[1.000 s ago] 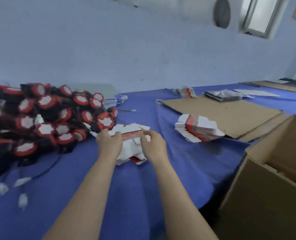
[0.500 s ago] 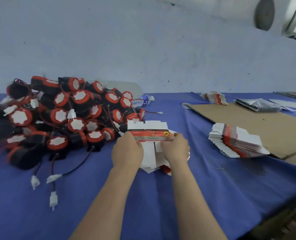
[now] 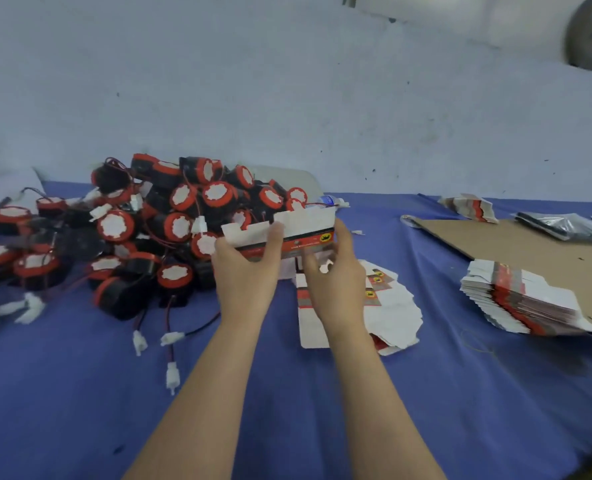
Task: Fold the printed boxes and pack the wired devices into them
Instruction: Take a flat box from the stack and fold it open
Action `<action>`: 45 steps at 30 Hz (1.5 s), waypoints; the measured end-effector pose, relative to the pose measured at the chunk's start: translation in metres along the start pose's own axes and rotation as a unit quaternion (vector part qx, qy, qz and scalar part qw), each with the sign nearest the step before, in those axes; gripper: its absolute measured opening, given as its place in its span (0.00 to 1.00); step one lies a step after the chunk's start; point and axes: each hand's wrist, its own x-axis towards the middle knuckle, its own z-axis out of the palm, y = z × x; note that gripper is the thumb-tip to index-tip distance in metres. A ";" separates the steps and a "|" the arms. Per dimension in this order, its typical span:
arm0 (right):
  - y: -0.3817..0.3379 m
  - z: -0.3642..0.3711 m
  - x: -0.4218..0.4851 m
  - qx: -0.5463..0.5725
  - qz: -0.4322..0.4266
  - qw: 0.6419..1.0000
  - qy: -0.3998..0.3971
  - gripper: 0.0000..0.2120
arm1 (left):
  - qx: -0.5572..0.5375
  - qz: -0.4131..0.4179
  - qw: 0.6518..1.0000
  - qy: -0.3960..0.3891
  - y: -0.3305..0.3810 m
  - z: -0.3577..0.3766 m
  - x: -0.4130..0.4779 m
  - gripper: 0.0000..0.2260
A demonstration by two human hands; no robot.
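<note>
Both hands hold one flat printed box (image 3: 289, 230), white with a red and black band, lifted above the blue table. My left hand (image 3: 247, 268) grips its left end with fingers curled over the band. My right hand (image 3: 336, 271) grips the right end. Under the right hand lies a loose pile of flat boxes (image 3: 388, 313). A big heap of round black and red wired devices (image 3: 170, 223) with white connectors fills the left of the table, just beyond the held box.
A second stack of flat boxes (image 3: 526, 299) rests at the right on the edge of a brown cardboard sheet (image 3: 516, 247). Loose wires with white plugs (image 3: 171, 341) trail towards me. A few more boxes (image 3: 469, 207) and a plastic bag (image 3: 564, 225) lie far right. A plastic bottle (image 3: 327, 199) lies behind the heap.
The view swung left, so the large carton at the right has left the frame. Both hands have lifted the box off the pile and raised it towards the heap of devices.
</note>
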 end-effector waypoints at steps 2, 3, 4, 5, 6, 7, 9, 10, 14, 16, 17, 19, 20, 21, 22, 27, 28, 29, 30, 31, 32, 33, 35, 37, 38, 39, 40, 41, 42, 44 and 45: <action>-0.007 0.024 -0.011 0.038 -0.017 0.999 -0.021 0.20 | -0.007 -0.009 0.998 0.065 -0.005 -0.016 0.005 0.23; -0.010 0.035 -0.017 0.063 -0.020 0.997 -0.028 0.17 | -0.003 -0.006 0.996 0.093 -0.010 -0.024 0.006 0.23; -0.012 0.044 -0.023 0.092 -0.015 0.995 -0.040 0.16 | 0.003 0.009 0.993 0.117 -0.015 -0.032 0.007 0.22; -0.012 0.053 -0.029 0.123 -0.005 0.991 -0.054 0.14 | 0.013 0.033 0.990 0.134 -0.019 -0.040 0.008 0.21; -0.012 0.060 -0.034 0.149 0.012 0.987 -0.066 0.12 | 0.030 0.064 0.987 0.142 -0.024 -0.046 0.007 0.21; -0.011 0.066 -0.038 0.165 0.033 0.983 -0.071 0.11 | 0.054 0.093 0.984 0.141 -0.029 -0.052 0.006 0.21; -0.007 0.071 -0.043 0.183 0.084 0.977 -0.068 0.11 | 0.111 0.135 0.979 0.105 -0.042 -0.058 0.003 0.28; -0.006 0.071 -0.043 0.196 0.109 0.972 -0.069 0.12 | 0.137 0.148 0.976 0.078 -0.047 -0.060 0.000 0.33; -0.002 0.065 -0.039 0.243 0.160 0.950 -0.114 0.13 | 0.196 0.199 0.960 0.028 -0.058 -0.058 -0.008 0.39; -0.002 0.062 -0.040 0.285 0.171 0.930 -0.156 0.09 | 0.199 0.217 0.956 0.019 -0.059 -0.057 -0.009 0.36; -0.001 0.061 -0.040 0.310 0.185 0.917 -0.173 0.11 | 0.199 0.223 0.954 0.008 -0.059 -0.057 -0.009 0.34; 0.002 0.059 -0.040 0.368 0.236 0.879 -0.191 0.20 | 0.203 0.241 0.948 -0.034 -0.061 -0.057 -0.010 0.31; 0.002 0.059 -0.039 0.400 0.268 0.855 -0.194 0.26 | 0.205 0.250 0.945 -0.059 -0.063 -0.056 -0.012 0.28; 0.002 0.058 -0.037 0.428 0.293 0.833 -0.192 0.34 | 0.203 0.255 0.942 -0.081 -0.065 -0.055 -0.013 0.26; 0.003 0.058 -0.036 0.449 0.309 0.817 -0.188 0.39 | 0.197 0.258 0.941 -0.095 -0.067 -0.054 -0.014 0.25; 0.009 0.057 -0.031 0.527 0.345 0.767 -0.120 0.29 | 0.162 0.267 0.946 -0.089 -0.067 -0.052 -0.014 0.25; 0.012 0.057 -0.029 0.532 0.349 0.763 -0.113 0.27 | 0.158 0.275 0.945 -0.084 -0.067 -0.052 -0.014 0.24; 0.014 0.057 -0.028 0.528 0.350 0.765 -0.113 0.26 | 0.155 0.281 0.944 -0.077 -0.066 -0.052 -0.014 0.23; 0.014 0.057 -0.028 0.526 0.349 0.767 -0.116 0.27 | 0.152 0.285 0.944 -0.071 -0.066 -0.052 -0.014 0.23; 0.014 0.058 -0.027 0.526 0.347 0.767 -0.118 0.29 | 0.148 0.286 0.944 -0.066 -0.065 -0.051 -0.014 0.22; 0.015 0.058 -0.027 0.528 0.346 0.766 -0.122 0.33 | 0.144 0.288 0.945 -0.063 -0.065 -0.051 -0.013 0.22; 0.015 0.058 -0.027 0.526 0.348 0.766 -0.129 0.36 | 0.139 0.289 0.945 -0.061 -0.064 -0.052 -0.013 0.21; 0.014 0.057 -0.027 0.513 0.346 0.772 -0.145 0.37 | 0.126 0.289 0.948 -0.051 -0.065 -0.054 -0.012 0.20; 0.016 0.057 -0.028 0.491 0.336 0.788 -0.160 0.28 | 0.105 0.273 0.956 -0.029 -0.065 -0.057 -0.011 0.17; 0.015 0.057 -0.028 0.472 0.332 0.800 -0.167 0.22 | 0.096 0.257 0.962 -0.018 -0.065 -0.058 -0.010 0.15; 0.016 0.057 -0.028 0.447 0.327 0.815 -0.171 0.15 | 0.087 0.239 0.967 -0.012 -0.065 -0.058 -0.009 0.15; 0.017 0.058 -0.027 0.414 0.314 0.836 -0.176 0.10 | 0.078 0.221 0.972 -0.011 -0.065 -0.058 -0.009 0.14; 0.018 0.060 -0.026 0.378 0.295 0.859 -0.179 0.11 | 0.072 0.206 0.976 -0.013 -0.066 -0.058 -0.008 0.14; 0.018 0.062 -0.025 0.348 0.277 0.879 -0.173 0.13 | 0.071 0.196 0.978 -0.016 -0.067 -0.057 -0.008 0.13; 0.017 0.065 -0.027 0.329 0.256 0.893 -0.170 0.16 | 0.079 0.172 0.982 -0.024 -0.070 -0.056 -0.008 0.18; 0.015 0.066 -0.029 0.341 0.248 0.889 -0.179 0.16 | 0.079 0.152 0.985 -0.030 -0.070 -0.055 -0.007 0.20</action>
